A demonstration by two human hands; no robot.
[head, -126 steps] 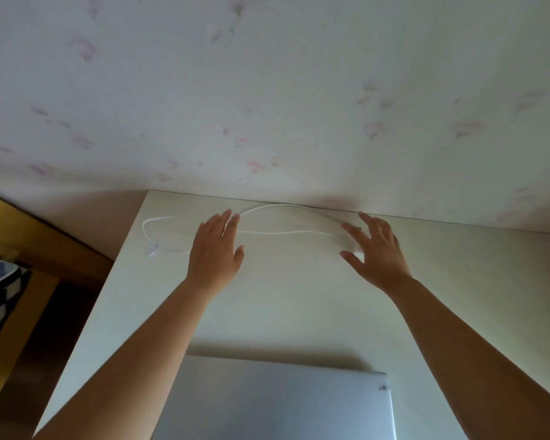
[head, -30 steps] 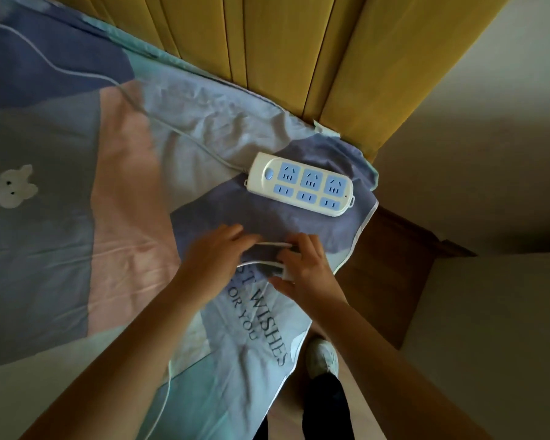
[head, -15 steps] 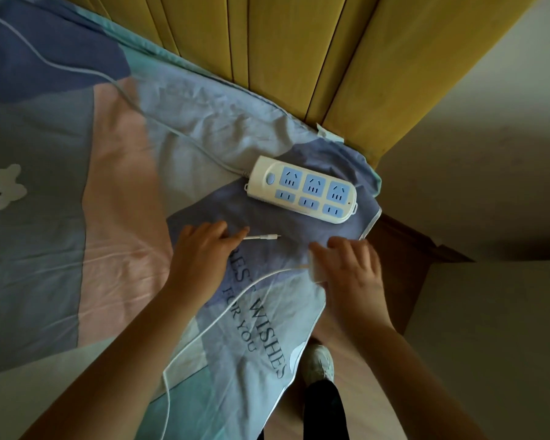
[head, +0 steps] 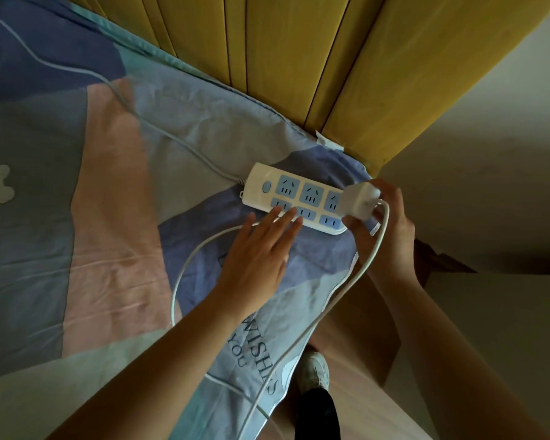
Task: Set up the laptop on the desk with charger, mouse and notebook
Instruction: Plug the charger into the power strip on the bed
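Observation:
A white power strip [head: 269, 186] with blue sockets lies on the bed sheet [head: 108, 192]. My right hand [head: 385, 230] grips the white charger brick [head: 358, 201] right over the strip's right end. The charger's white cable [head: 340, 300] runs down from the brick and loops across the sheet. My left hand [head: 261, 252] lies flat with straight fingers, the fingertips pressing on the strip's near edge. Laptop, mouse and notebook are out of view.
A yellow wooden headboard [head: 331, 58] stands behind the bed. The strip's own cord [head: 134, 112] trails off to the upper left. A pale desk surface [head: 505, 312] lies at right, and my shoe [head: 313, 373] stands on the floor between bed and desk.
My right hand has lifted the charger brick up to the strip's right end. My left hand let go of the cable end and moved onto the strip.

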